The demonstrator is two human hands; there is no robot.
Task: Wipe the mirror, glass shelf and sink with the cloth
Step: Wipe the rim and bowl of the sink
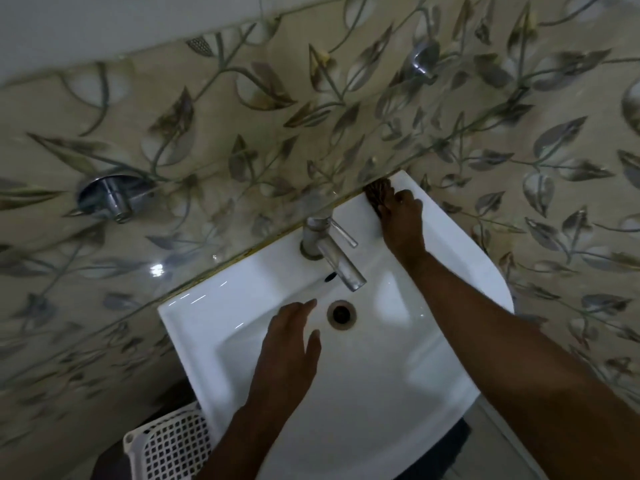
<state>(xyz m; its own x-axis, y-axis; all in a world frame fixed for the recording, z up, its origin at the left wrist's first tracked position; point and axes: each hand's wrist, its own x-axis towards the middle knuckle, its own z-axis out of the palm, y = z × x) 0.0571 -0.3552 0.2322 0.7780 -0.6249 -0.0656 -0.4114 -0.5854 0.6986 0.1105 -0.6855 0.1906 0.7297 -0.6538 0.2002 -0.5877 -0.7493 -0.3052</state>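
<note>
A white ceramic sink [214, 317] fills the lower middle of the head view, fixed against a leaf-patterned tiled wall. My right hand [403, 220] presses a dark brownish cloth [377, 192] onto the sink's back ledge, right of the chrome tap [329, 247], where the ledge meets the wall. Only the cloth's far end shows beyond my fingers. My left hand [291, 337] hovers flat over the basin, fingers apart, just left of the drain [342, 314], holding nothing. Neither the mirror nor the glass shelf is in view.
A chrome wall valve [110, 195] sticks out of the tiles at the left, and a second chrome fitting [423, 60] sits high on the right. A white perforated plastic basket [169, 445] stands below the sink's left front corner.
</note>
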